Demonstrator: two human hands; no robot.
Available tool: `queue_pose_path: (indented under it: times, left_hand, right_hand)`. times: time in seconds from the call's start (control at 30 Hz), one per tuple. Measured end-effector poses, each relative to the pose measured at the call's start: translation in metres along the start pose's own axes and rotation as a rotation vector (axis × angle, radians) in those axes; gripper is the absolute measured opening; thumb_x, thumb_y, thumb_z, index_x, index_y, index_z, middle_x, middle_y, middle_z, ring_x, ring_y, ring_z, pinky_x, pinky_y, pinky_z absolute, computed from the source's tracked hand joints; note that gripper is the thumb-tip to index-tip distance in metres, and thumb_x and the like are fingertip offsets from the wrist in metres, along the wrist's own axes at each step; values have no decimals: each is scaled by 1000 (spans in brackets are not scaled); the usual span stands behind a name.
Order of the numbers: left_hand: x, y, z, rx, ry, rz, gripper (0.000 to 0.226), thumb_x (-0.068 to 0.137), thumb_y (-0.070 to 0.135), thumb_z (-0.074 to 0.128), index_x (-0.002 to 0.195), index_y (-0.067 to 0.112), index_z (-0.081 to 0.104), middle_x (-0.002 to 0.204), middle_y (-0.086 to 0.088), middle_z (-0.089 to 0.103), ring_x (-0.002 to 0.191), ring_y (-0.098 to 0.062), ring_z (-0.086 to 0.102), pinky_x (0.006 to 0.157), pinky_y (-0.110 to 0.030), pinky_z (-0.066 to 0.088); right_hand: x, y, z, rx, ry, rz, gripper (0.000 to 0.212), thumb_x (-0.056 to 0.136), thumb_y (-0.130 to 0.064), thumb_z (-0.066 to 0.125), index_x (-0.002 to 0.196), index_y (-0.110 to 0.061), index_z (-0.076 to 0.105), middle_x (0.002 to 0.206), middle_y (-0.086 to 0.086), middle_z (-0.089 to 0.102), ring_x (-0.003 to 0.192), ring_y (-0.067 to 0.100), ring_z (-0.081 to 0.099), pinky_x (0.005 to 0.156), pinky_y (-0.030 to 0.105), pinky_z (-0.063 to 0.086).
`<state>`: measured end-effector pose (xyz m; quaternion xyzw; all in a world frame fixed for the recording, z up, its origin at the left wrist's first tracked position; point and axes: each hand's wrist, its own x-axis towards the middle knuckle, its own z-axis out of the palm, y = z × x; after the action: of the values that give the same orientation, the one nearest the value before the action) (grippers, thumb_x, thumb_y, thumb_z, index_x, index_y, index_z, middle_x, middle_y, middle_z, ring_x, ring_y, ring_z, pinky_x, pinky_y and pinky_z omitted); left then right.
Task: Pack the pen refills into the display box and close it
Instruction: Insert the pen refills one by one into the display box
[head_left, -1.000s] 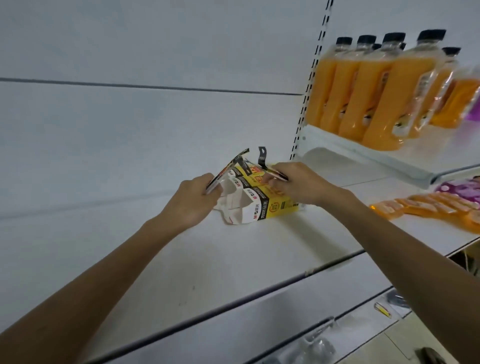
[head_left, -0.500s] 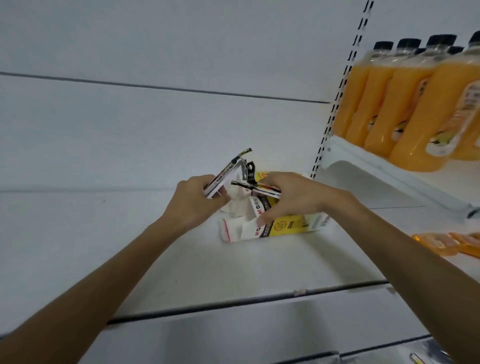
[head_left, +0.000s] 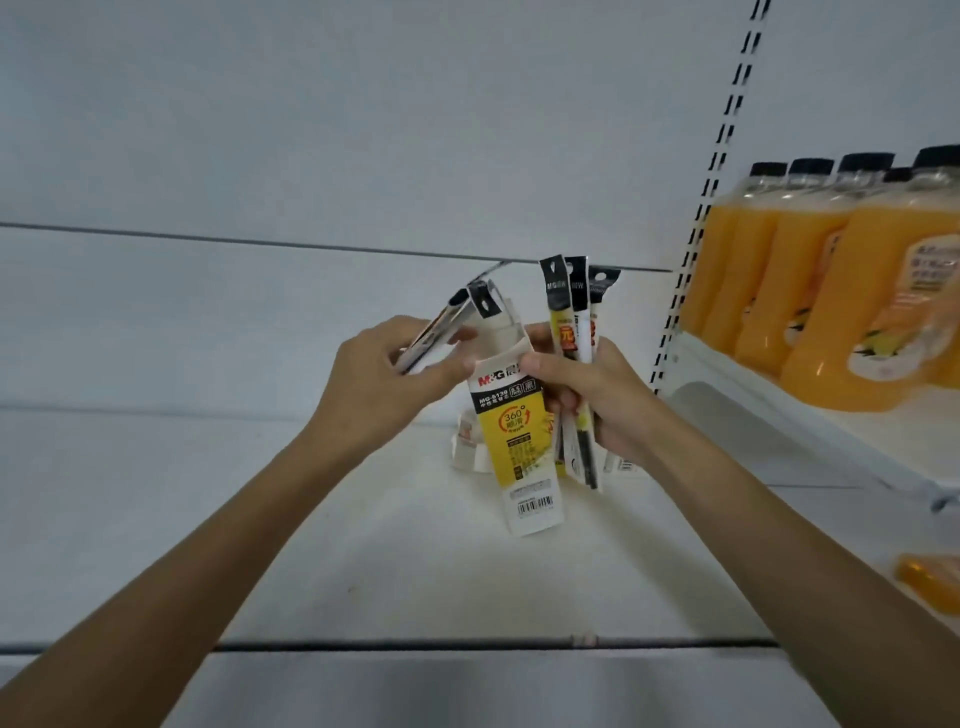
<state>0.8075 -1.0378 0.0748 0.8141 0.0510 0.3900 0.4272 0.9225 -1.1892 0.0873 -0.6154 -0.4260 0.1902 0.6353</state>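
— What do we see on the left?
— Our left hand (head_left: 384, 387), fingers curled round a tilted bundle of refills (head_left: 441, 332). The black tops lean over the open mouth of the display box (head_left: 514, 447).
— And the box?
— We hold it nearly upright over the shelf (head_left: 363, 571), barcode end down.
— The right hand (head_left: 602, 400)?
— Its thumb presses the box front, and its curled fingers clamp three upright refills (head_left: 570, 317) just beside the box. Orange bottles (head_left: 831, 291) stand farther right.
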Motion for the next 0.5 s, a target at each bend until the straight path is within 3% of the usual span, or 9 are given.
queue_pose_path:
  times: [0.13, 0.3, 0.37, 0.4, 0.5]
  left_hand:
    - [-4, 1, 4, -51, -57, -10, 19, 79, 28, 64, 98, 31, 66, 46, 19, 53, 43, -5, 35, 48, -19, 31]
    - [5, 8, 6, -33, -96, -26, 22, 71, 33, 73, 89, 40, 62, 66, 23, 63, 51, 6, 52, 48, -5, 35]
    - [7, 10, 8, -23, -111, -11, 20, 72, 31, 73, 86, 41, 62, 66, 23, 63, 50, 6, 50, 49, -5, 34]
    - [8, 10, 10, -20, -111, -7, 20, 72, 32, 73, 88, 40, 64, 67, 20, 64, 49, 4, 49, 49, -6, 34]
    - [9, 9, 15, -21, -109, -13, 21, 73, 34, 71, 92, 37, 65, 75, 11, 65, 48, 2, 47, 49, -8, 35]
  right_hand:
    - [-3, 6, 2, 56, -7, -7, 24, 75, -13, 63, 99, -8, 61, 54, -8, 65, 40, 0, 51, 42, 12, 39]
    - [-5, 8, -12, 98, 22, 9, 44, 70, -40, 59, 104, -13, 65, 51, -7, 54, 42, 5, 38, 44, 15, 37]
    - [-1, -5, -20, 54, 192, 4, 40, 79, -46, 56, 98, -13, 67, 68, -3, 61, 45, 7, 31, 45, 16, 35]
    - [3, -16, -23, 35, 314, -23, 31, 87, -40, 54, 90, -12, 68, 75, -2, 63, 46, 7, 31, 45, 16, 35]
    - [11, -58, -31, 113, 555, -195, 32, 94, -21, 47, 67, -12, 60, 68, -1, 60, 50, 8, 44, 58, 22, 40]
